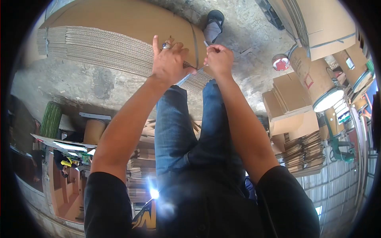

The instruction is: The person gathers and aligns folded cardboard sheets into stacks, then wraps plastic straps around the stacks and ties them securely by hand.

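A thick stack of flat cardboard sheets (119, 22) lies in front of me, its corrugated edges toward my legs. A grey strap (195, 41) runs over the stack near its right end. My left hand (170, 60), with a ring on one finger, rests on the stack's near edge beside the strap. Its fingers are spread and its thumb points right, close to the strap. Just right of the stack, my right hand (220, 59) is closed in a pinch on the strap, and a short grey end sticks up above the fingers.
A foot in a dark sandal (215, 25) is beyond the stack on the concrete floor (246, 79). A red-and-white can (281, 62) stands to the right, near cardboard boxes (289, 103) and strapped cardboard (329, 27). A green ribbed cylinder (50, 119) is at left.
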Demonstrator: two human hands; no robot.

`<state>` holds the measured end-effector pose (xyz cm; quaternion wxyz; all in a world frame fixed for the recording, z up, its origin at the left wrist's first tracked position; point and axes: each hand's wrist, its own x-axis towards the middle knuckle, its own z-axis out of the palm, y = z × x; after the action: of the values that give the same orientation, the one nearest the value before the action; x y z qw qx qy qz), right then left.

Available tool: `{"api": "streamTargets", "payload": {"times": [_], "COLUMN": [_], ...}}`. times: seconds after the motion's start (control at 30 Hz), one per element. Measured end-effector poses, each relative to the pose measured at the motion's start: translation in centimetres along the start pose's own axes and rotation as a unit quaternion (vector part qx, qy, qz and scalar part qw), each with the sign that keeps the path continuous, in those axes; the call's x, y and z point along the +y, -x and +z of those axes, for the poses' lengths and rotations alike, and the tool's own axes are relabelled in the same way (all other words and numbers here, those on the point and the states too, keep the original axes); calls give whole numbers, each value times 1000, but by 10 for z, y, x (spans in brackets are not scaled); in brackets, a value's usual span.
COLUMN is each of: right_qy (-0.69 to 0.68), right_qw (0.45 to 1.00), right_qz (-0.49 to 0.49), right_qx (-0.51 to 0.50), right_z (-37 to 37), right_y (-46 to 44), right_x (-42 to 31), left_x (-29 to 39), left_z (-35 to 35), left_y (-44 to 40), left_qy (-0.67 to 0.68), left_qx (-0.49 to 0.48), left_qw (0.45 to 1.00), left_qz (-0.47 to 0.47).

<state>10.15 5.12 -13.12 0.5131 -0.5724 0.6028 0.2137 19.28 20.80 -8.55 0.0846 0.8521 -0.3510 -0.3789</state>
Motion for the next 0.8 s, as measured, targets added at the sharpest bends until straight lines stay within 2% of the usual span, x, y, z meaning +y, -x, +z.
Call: {"api": "streamTargets", "payload": {"times": [0.1, 0.17, 0.27, 0.37, 0.47, 0.57, 0.67, 0.77, 0.8], "right_qy": [269, 426, 495, 539, 405, 457, 460, 444, 476], "right_qw": [959, 894, 849, 815, 894, 852, 841, 856, 836], "right_qz": [-84, -134, -181, -125, 54, 51, 78, 115, 114], "right_qx": [19, 27, -34, -174, -186, -249, -272, -241, -249], "right_z": [5, 12, 15, 10, 11, 15, 18, 25, 28], "right_y": [-28, -31, -38, -47, -36, -49, -52, -48, -49], "right_x": [30, 30, 31, 8, -22, -24, -29, -39, -40], "left_x": [3, 0, -4, -5, -5, -6, -7, -8, -8], "left_z": [-9, 0, 0, 0, -1, 3, -1, -2, 0], "left_y": [-3, 1, 2, 1, 2, 1, 1, 0, -1], "left_qy": [48, 39, 45, 58, 63, 63, 71, 87, 92], "left_qx": [-58, -11, -1, -2, -5, 1, -25, -45, -49], "left_qw": [997, 999, 999, 998, 998, 998, 997, 995, 994], "left_qz": [-26, -6, 0, 1, -4, -7, -13, -20, -22]}}
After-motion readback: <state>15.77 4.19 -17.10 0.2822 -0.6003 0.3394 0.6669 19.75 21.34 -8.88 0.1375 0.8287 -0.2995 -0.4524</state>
